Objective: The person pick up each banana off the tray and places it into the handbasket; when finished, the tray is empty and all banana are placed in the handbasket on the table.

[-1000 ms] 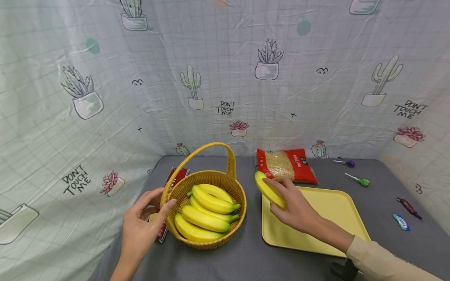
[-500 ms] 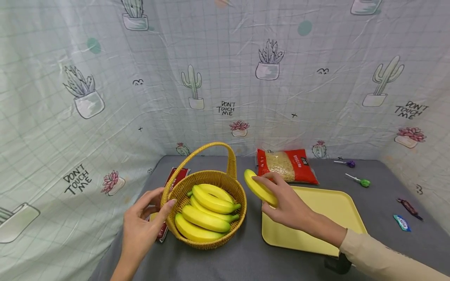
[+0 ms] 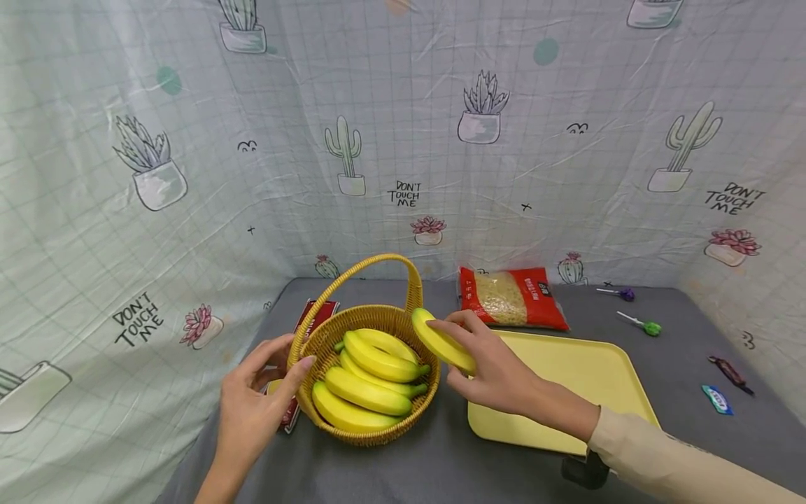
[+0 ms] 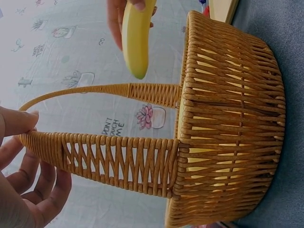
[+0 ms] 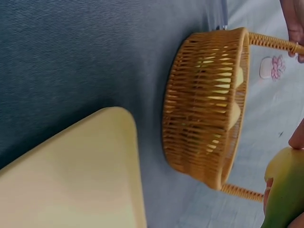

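Note:
A yellow woven basket [image 3: 371,439] with a tall arched handle [image 4: 118,159] holds several bananas [image 3: 368,392]. My left hand [image 3: 258,399] grips the near left side of that handle, its thumb on one side and its fingers curled round the other. From the right, my right hand [image 3: 497,364] pinches a single banana [image 3: 443,343] just above the basket's right rim, slightly tilted. In the left wrist view this banana hangs beyond the handle, apart from the basket. The right wrist view shows only its greenish end, partly covered by my fingers.
A pale yellow tray [image 3: 604,371] lies right of the basket. Behind it is a red bag of dry pasta-like pieces [image 3: 510,297]. Lollipops [image 3: 648,325] and wrapped sweets [image 3: 718,399] lie at the far right. A red package [image 3: 317,315] is partly hidden behind the basket.
My right hand has carried the banana leftward from over the tray's left edge to the basket's right rim. My left hand and the basket have stayed in place.

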